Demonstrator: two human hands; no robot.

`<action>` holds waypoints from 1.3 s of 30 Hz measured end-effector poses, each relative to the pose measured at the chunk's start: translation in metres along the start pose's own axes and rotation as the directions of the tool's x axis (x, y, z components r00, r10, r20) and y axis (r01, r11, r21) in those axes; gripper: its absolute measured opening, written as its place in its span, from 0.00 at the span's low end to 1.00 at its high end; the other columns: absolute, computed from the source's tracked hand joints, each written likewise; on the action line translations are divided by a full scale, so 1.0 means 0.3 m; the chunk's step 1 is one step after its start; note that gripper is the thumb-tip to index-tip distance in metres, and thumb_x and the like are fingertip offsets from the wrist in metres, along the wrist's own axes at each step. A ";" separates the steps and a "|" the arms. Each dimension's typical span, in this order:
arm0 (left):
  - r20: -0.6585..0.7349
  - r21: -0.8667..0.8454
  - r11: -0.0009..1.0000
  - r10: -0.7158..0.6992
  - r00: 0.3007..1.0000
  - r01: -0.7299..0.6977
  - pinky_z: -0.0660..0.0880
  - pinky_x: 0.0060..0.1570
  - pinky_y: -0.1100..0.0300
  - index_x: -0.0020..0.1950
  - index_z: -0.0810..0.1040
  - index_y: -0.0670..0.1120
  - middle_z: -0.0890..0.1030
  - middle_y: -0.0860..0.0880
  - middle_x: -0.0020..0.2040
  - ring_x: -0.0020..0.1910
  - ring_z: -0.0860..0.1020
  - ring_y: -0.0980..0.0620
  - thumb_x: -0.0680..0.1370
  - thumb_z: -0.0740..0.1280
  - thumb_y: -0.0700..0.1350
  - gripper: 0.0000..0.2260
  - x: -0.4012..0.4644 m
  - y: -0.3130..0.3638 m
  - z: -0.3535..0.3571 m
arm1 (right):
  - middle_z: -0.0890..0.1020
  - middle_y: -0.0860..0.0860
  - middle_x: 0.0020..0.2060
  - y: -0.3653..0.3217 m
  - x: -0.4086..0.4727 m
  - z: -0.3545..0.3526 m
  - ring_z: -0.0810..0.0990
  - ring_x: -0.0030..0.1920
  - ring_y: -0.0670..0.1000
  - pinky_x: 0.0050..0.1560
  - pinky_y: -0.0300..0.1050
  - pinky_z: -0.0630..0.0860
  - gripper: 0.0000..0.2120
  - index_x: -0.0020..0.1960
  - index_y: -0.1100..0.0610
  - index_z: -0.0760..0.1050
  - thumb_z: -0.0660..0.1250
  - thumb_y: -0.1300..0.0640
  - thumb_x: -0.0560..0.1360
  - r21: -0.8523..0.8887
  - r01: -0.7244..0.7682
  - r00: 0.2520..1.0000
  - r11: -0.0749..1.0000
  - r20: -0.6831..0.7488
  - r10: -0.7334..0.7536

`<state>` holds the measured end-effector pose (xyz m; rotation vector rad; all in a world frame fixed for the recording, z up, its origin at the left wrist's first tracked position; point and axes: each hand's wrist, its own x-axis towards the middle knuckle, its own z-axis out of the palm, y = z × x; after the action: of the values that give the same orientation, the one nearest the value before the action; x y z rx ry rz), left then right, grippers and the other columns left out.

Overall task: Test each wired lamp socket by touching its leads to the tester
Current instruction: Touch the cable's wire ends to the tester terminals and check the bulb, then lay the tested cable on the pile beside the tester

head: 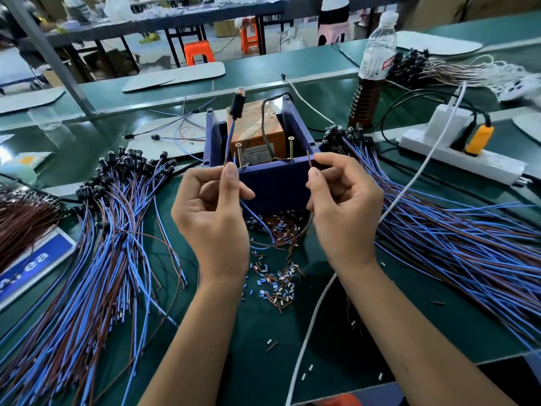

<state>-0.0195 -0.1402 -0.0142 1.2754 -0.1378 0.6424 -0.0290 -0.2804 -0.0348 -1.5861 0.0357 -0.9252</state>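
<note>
The tester (275, 177) is a purple open box with an orange block inside and two upright screws, the left screw (239, 155) and the right screw (291, 149), at its near wall. My left hand (213, 212) pinches the wires of one lamp socket (236, 105), which stands up above the hand with a small bulb (240, 90) on top; its blue lead end is close beside the left screw. My right hand (342, 200) pinches the brown lead (309, 159), whose tip points up a little right of the right screw, apart from it.
A heap of wired sockets (111, 230) lies on the left, another heap (456, 238) on the right. Cut insulation bits (275, 259) litter the green mat under my hands. A power strip (456, 153), a white cable (409, 186) and a bottle (371, 68) stand at the right.
</note>
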 end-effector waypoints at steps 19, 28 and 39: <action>0.420 0.167 0.210 -0.899 0.123 0.963 0.53 0.17 0.67 0.39 0.60 0.48 0.58 0.50 0.33 0.16 0.56 0.56 0.84 0.51 0.37 0.14 -0.347 -0.048 0.824 | 0.82 0.43 0.44 -0.008 0.137 -0.854 0.77 0.39 0.36 0.50 0.42 0.74 0.16 0.57 0.47 0.83 0.63 0.60 0.74 -0.313 -0.397 0.817 0.863 -0.549 0.177; 0.399 -0.198 0.211 -0.875 0.275 0.957 0.57 0.24 0.66 0.41 0.63 0.48 0.61 0.51 0.31 0.26 0.57 0.56 0.88 0.53 0.42 0.15 -0.270 -0.059 0.809 | 0.85 0.49 0.54 -0.109 0.141 -0.647 0.82 0.55 0.55 0.56 0.52 0.77 0.13 0.68 0.51 0.76 0.62 0.53 0.84 -0.687 0.157 0.987 0.710 0.124 -0.098; 0.260 0.103 0.780 -0.620 0.740 0.618 0.70 0.37 0.56 0.42 0.74 0.46 0.76 0.48 0.36 0.31 0.71 0.52 0.87 0.57 0.42 0.15 -0.107 -0.082 0.685 | 0.79 0.45 0.32 -0.094 0.179 -0.650 0.77 0.35 0.47 0.35 0.45 0.70 0.11 0.46 0.49 0.82 0.65 0.50 0.84 -0.782 0.074 0.909 0.618 0.308 0.281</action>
<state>0.0182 -0.3443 0.0145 1.3166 0.0645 -0.1244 -0.1163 -0.4603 0.0064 -2.5577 0.2778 -0.4531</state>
